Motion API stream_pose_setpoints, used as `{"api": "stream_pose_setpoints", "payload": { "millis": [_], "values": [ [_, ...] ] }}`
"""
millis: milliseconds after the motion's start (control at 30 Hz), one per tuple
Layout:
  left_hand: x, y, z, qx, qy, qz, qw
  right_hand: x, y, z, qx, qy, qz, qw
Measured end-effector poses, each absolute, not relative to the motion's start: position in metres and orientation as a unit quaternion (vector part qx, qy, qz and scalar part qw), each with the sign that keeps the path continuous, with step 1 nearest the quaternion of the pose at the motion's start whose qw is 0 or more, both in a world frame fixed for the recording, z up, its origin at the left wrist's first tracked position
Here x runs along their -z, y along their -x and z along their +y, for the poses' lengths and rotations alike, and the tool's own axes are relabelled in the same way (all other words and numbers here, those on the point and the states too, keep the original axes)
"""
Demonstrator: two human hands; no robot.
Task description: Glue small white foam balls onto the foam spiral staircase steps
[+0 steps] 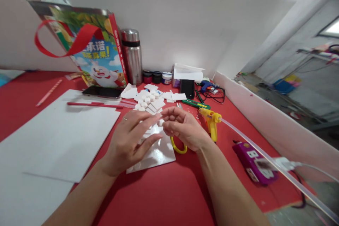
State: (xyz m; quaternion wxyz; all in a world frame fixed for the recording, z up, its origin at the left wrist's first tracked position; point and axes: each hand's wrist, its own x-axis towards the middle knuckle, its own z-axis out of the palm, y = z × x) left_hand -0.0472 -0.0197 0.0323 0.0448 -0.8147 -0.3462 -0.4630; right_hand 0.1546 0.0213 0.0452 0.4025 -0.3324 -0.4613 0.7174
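Both hands meet over a glossy white sheet (161,152) on the red table. My right hand (185,127) pinches a small white ball (160,123) between thumb and fingers. My left hand (132,137) is beside it, its fingertips close to the ball and its thumb held apart; whether its fingertips hold anything is too small to tell. Just beyond the hands, several white balls (144,102) sit in rows among white card pieces (178,96). Yellow scissor handles (179,148) show under my right hand. A yellow glue gun (212,123) with a long clear glue stick lies to the right.
Large white boards (66,130), a red pen (92,104) and a black phone (102,92) lie left. Behind stand a colourful gift bag (102,56), a steel flask (132,58) and paint jars (166,77). A green cutter (196,104) and a purple power block (251,162) are right.
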Motion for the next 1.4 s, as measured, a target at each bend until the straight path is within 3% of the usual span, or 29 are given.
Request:
{"api": "stream_pose_setpoints", "payload": {
  "millis": [333,867,1133,1400],
  "values": [
    [-0.028,0.041,-0.020,0.439,0.840,-0.318,0.000,-0.043,-0.160,0.020,-0.732,0.309,-0.501,0.344],
    [-0.023,0.040,-0.017,0.475,0.805,-0.350,-0.059,-0.040,-0.158,0.023,-0.747,0.307,-0.478,0.346],
    [-0.023,0.050,-0.014,0.524,0.708,-0.473,0.023,-0.039,-0.156,0.026,-0.645,0.374,-0.429,0.510],
    [-0.023,0.057,-0.008,0.557,0.647,-0.521,0.012,-0.036,-0.155,0.029,-0.640,0.384,-0.405,0.528]
  ]
}}
